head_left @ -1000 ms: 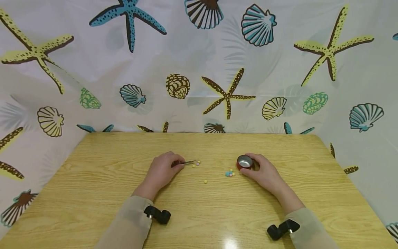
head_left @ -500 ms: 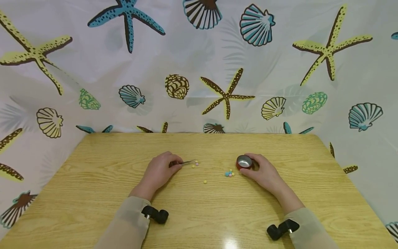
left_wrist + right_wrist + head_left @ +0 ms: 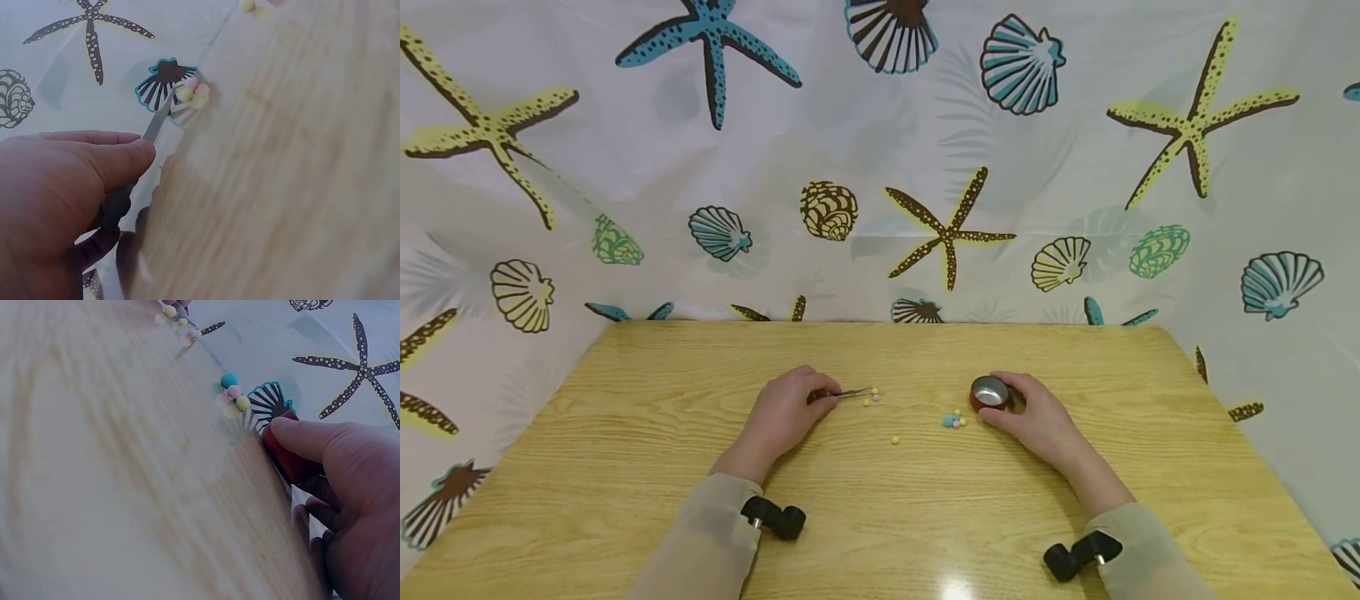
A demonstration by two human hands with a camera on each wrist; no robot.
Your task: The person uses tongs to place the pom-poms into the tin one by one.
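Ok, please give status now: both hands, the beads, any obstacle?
Left hand grips tweezers, tips at small beads. Right hand holds red cup. Nothing between them but loose beads.

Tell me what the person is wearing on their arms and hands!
Both arms wear loose beige sleeves, the left sleeve and the right sleeve, reaching the wrists. A small black camera mount sits at each cuff: left mount, right mount. The left hand and right hand are bare: no gloves or rings visible.
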